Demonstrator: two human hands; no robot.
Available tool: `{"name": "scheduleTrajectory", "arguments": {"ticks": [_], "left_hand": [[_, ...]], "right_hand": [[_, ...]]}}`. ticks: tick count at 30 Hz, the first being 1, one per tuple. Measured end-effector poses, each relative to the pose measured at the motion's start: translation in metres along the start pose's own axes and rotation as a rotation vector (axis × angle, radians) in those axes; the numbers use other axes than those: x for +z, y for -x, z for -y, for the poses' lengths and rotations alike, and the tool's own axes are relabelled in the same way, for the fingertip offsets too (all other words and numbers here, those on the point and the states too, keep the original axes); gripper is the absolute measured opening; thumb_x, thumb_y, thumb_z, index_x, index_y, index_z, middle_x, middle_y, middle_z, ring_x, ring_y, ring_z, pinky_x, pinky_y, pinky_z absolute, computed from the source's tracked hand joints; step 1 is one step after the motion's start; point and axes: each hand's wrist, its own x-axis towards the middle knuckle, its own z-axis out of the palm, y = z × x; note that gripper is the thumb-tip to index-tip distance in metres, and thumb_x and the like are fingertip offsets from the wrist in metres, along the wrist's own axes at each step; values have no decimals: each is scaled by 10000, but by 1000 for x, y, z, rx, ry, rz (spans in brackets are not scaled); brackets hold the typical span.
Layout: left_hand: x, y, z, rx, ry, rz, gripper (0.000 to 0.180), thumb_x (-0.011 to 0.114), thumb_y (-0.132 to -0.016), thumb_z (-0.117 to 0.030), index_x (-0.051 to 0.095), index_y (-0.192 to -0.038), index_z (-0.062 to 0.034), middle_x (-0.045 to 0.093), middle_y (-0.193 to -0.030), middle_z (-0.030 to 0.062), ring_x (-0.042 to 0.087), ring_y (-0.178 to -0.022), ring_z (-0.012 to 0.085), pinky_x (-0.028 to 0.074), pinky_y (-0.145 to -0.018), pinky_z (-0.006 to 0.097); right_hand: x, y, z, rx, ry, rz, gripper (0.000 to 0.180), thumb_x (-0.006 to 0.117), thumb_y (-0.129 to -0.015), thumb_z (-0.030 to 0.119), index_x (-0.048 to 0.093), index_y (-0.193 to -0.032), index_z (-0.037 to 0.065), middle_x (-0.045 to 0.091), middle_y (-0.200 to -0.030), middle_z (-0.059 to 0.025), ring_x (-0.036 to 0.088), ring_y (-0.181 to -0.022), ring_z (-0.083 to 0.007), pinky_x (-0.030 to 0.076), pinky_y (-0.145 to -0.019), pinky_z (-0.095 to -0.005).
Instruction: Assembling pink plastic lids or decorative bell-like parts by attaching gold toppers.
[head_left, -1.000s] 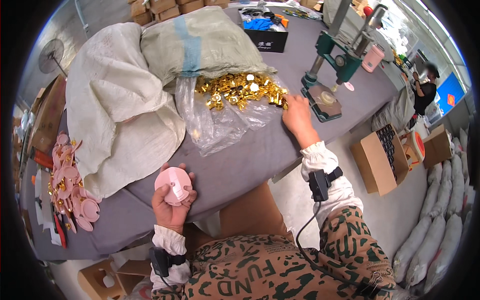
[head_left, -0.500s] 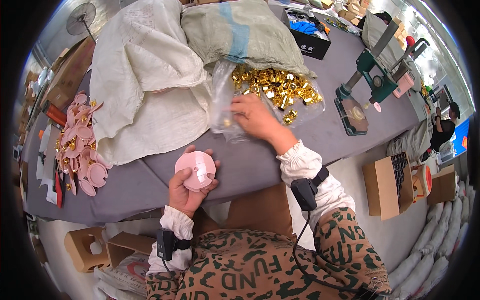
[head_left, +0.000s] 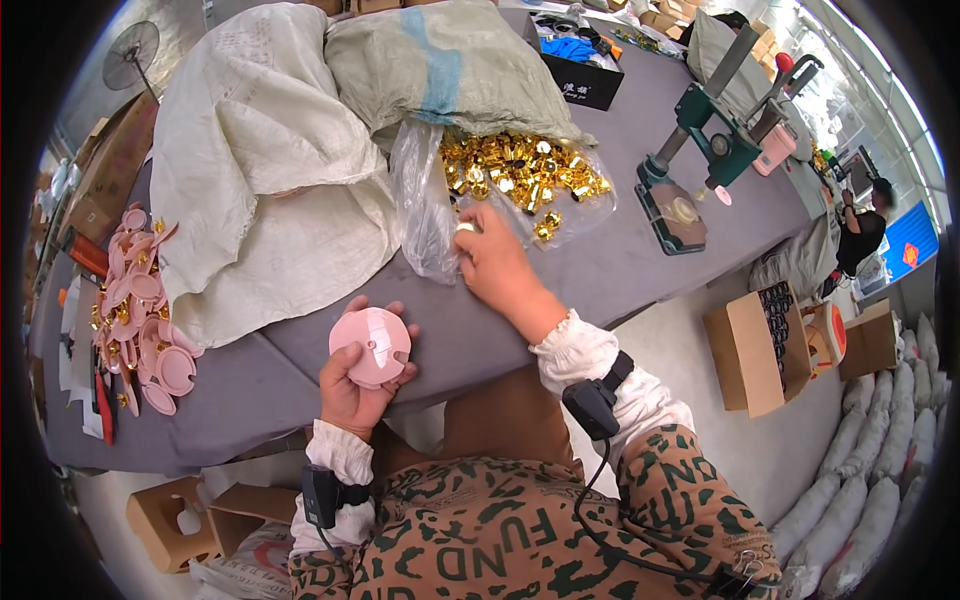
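My left hand [head_left: 350, 392] holds a round pink plastic lid [head_left: 370, 347] near the table's front edge, thumb on its face and fingers beneath. The lid has a small hole at its middle and a notch in its rim. At the mouth of the clear plastic bag [head_left: 425, 225], my right hand [head_left: 492, 262] pinches a small knob [head_left: 466, 229] with a pale, shiny face; the fingers cover most of it. Just beyond that hand, shiny gold knobs [head_left: 530, 168] spill in a heap over the bag's plastic.
Pink lids with gold knobs [head_left: 150, 310] are piled at the left. A white woven sack [head_left: 270, 190] and a grey-green sack [head_left: 460, 70] lie behind. To the right stand a green hand press [head_left: 690, 150] and a black box [head_left: 580, 75]. An open carton [head_left: 745, 360] sits on the floor.
My right hand has drawn a little away from the gold heap, a small knob now showing between its fingers. The left hand still holds the lid. The whole view has shifted slightly.
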Motion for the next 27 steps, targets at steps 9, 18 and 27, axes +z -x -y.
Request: {"name": "scheduleTrajectory", "arguments": {"ticks": [9,18,27], "left_hand": [[-7,1,4,20,8,20,568,588,-915,-366,366,-1408,-192,433,-1396,188,496,-1223,412,551,-794,504],[13,-4,4,-9,162,53,534,544,-881,-335,438,-1368,-144,424,-1412,205,434,-1271,448,492,-877,543],[22,-18,2,61,124,14,601,612,-826,-140,410,-1392,-140,445,-1392,200,474,-1247,387,495,-894,504]], "right_hand": [[-61,25,-57,52,434,-280,402,617,-702,-57,682,-1070,90,594,-1221,-119,525,-1116,-335,418,-1001,-400],[-73,4,-60,-83,423,5,236,708,-713,108,714,-949,108,666,-907,-86,569,-880,-294,487,-813,-378],[-83,-9,-63,-334,523,26,126,750,-660,117,709,-776,94,696,-1025,-19,537,-1043,-264,449,-858,-374]]}}
